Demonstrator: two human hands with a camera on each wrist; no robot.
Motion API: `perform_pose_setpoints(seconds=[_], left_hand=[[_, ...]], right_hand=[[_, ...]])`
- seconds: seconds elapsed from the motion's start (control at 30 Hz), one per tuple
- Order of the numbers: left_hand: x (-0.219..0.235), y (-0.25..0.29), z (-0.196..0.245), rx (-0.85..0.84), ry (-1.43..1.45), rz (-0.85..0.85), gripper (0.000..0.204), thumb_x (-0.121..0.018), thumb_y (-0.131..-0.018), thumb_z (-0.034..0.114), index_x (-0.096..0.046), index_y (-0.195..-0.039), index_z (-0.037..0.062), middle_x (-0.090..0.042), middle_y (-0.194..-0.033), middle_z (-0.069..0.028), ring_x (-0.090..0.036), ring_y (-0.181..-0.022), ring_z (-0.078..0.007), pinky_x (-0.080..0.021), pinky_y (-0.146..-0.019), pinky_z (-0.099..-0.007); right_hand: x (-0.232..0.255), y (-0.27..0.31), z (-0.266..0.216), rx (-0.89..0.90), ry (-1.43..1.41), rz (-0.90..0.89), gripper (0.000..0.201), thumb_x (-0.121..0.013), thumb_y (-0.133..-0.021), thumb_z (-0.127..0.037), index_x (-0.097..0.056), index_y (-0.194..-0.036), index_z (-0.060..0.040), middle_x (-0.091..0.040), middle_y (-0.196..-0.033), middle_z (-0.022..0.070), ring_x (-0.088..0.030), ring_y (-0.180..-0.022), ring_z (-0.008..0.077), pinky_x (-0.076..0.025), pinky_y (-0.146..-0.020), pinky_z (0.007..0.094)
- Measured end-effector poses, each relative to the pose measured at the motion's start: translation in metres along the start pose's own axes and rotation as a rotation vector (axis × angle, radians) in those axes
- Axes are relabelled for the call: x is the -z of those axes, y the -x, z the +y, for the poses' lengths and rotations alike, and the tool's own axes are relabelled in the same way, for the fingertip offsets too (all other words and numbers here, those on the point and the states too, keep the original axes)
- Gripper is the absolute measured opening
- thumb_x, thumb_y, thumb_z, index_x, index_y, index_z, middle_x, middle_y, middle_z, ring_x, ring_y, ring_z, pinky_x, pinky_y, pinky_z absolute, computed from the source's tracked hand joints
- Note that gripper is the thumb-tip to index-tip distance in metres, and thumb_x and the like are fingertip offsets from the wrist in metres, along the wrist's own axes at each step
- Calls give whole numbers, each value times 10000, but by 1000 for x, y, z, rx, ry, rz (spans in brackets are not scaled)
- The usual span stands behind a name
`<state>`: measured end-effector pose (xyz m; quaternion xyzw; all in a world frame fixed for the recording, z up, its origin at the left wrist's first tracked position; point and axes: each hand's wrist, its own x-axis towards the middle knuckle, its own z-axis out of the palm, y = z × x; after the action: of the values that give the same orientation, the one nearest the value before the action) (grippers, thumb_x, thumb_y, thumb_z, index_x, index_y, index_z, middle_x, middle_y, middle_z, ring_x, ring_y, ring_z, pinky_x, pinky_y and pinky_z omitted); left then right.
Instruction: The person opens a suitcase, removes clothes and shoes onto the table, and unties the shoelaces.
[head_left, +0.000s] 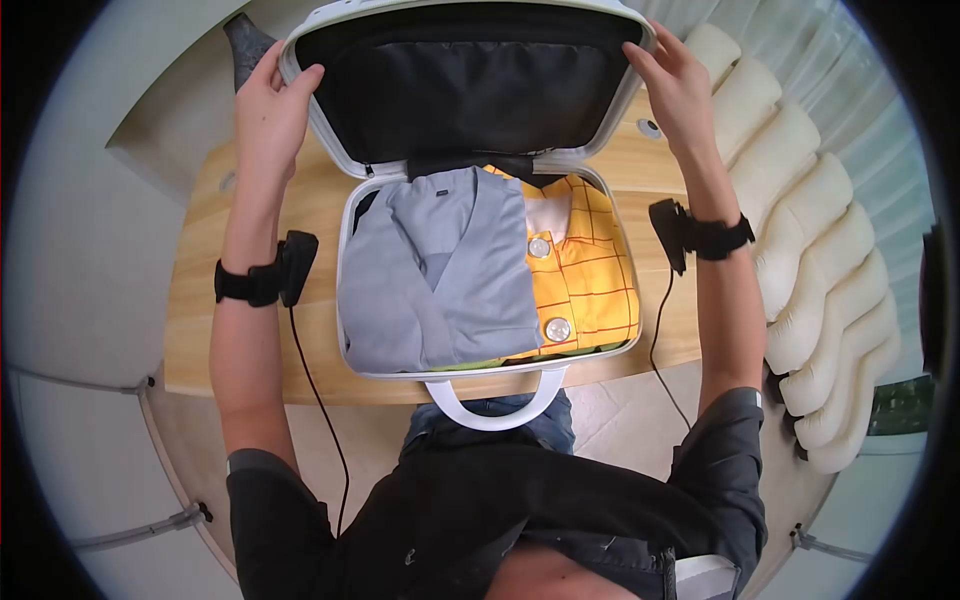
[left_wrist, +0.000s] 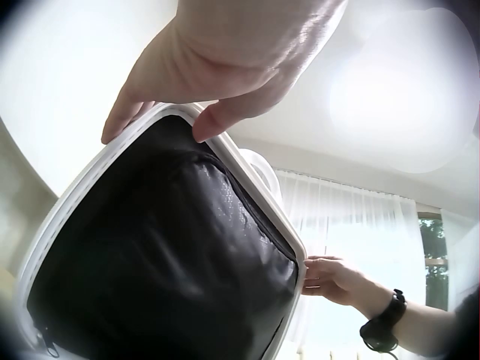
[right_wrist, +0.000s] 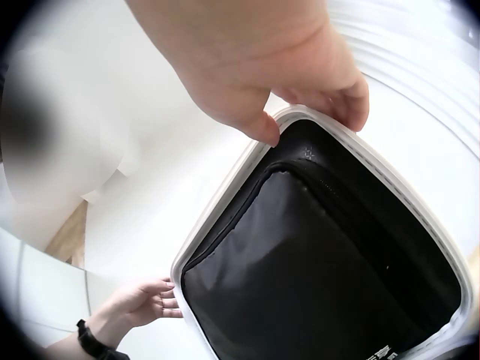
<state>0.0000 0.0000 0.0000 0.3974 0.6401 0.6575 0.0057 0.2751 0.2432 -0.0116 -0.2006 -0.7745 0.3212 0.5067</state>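
One wooden surface (head_left: 205,300) is seen beneath an open white hard-shell suitcase (head_left: 430,376), whose base is rested on it near the person. Its black-lined lid (head_left: 470,95) is held raised at the far side. The base is filled with folded clothes: a grey-blue V-neck top (head_left: 395,290) is laid on the left, and a yellow checked garment (head_left: 605,270) is partly overlapped by it on the right. The lid's upper corners are gripped by the left hand (head_left: 272,115) and right hand (head_left: 682,95), thumbs placed inside the rim, other fingers curled outside. Two round buttons (head_left: 558,329) are shown on the yellow checked garment.
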Motion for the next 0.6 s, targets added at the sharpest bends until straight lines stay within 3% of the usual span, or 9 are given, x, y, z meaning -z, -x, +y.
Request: perform_pose_setpoints(seconds=[0.1,0.17,0.2,0.23,0.3,0.4,0.5,0.57,0.6], left_hand=[[-5,-26,-29,-34,-5,-22,535,-636,-849,56,-456,-1347,-19,-618,-1158,-56,-585,-957,-104,-461,-798,-241],[-6,-37,-39,68,73,-57,558,-643,-844,76,-448,-1364,13,-620,-1154,-52,-587,-950,-97,-481,-751,-267],[-5,-49,-54,101,47,-54,556,-640,-849,96,-445,-1365,27,-622,-1129,-46,-605,-934,-105,-498,-726,-271],[-7,-52,-57,93,41,-56,556,-640,-849,96,-445,-1365,27,-622,-1129,-46,-605,-934,-105,-498,-726,-271],[-11,-60,-62,252,145,-96,561,-625,-848,71,-429,-1365,-19,-593,-1208,-102,-583,-1037,-145,-467,-852,-277],[-18,-79,-88,273,214,-137,481,-608,-867,90,-476,-1319,-9,-611,-1140,-93,-602,-991,-147,-495,-793,-278],[-30,-93,-115,296,334,-173,433,-593,-880,92,-495,-1288,-15,-621,-1094,-85,-615,-963,-158,-501,-793,-275],[-39,-96,-117,390,344,-170,440,-591,-891,116,-485,-1296,-20,-622,-1096,-95,-618,-960,-160,-501,-801,-278],[-42,-96,-118,406,316,-181,461,-593,-902,163,-473,-1307,-20,-622,-1103,-96,-621,-961,-161,-502,-795,-277]], right_hand=[[-22,-27,31,-68,126,62,504,-655,-866,-153,-471,-1283,62,-666,-1031,92,-602,-968,120,-457,-840,227],[-34,-35,35,-133,-22,97,552,-659,-857,-176,-447,-1303,71,-614,-1172,169,-580,-1090,201,-436,-923,274],[-37,-38,35,-129,-28,104,552,-659,-857,-176,-447,-1303,71,-614,-1172,169,-580,-1090,201,-436,-923,274],[-41,-41,36,-141,-85,72,555,-669,-836,-209,-474,-1270,78,-615,-1159,176,-588,-1060,211,-449,-893,284],[-45,-48,38,-146,-148,45,562,-679,-816,-243,-500,-1237,84,-615,-1147,183,-596,-1029,221,-462,-862,293],[-51,-65,62,-187,-138,-39,555,-680,-812,-246,-511,-1232,77,-619,-1138,171,-593,-1018,215,-450,-875,285],[-53,-78,92,-389,-192,-264,557,-675,-813,-296,-543,-1223,57,-614,-1155,153,-566,-1064,213,-424,-919,344],[-54,-76,96,-434,-212,-287,545,-671,-815,-322,-564,-1204,45,-613,-1156,147,-550,-1087,220,-406,-941,361],[-55,-73,98,-463,-153,-297,622,-666,-824,-344,-497,-1273,52,-560,-1235,167,-505,-1162,245,-383,-977,384]])
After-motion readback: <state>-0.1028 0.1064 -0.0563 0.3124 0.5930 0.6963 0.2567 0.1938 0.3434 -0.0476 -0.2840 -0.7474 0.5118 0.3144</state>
